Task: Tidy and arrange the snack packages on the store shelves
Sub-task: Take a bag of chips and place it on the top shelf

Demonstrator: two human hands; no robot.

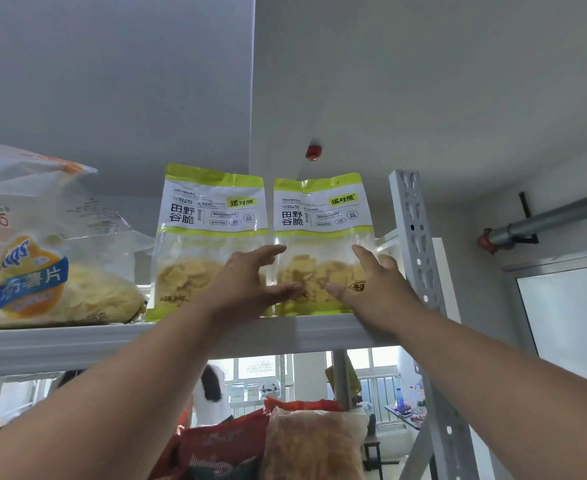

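Two green-and-white snack bags stand upright side by side on the top shelf. Both my hands flank the right bag, low down. My left hand is spread at that bag's left edge, its fingers reaching over the gap to the left bag and its thumb lying on the right bag's clear front. My right hand rests against the bag's right side, thumb on the front near the bottom and fingers straight and pointing up. Neither hand is curled round a bag.
A big clear bag of potato chips lies at the shelf's left end. The grey perforated post rises just right of my right hand. Red and orange bags fill the shelf below. A person stands beyond the rack.
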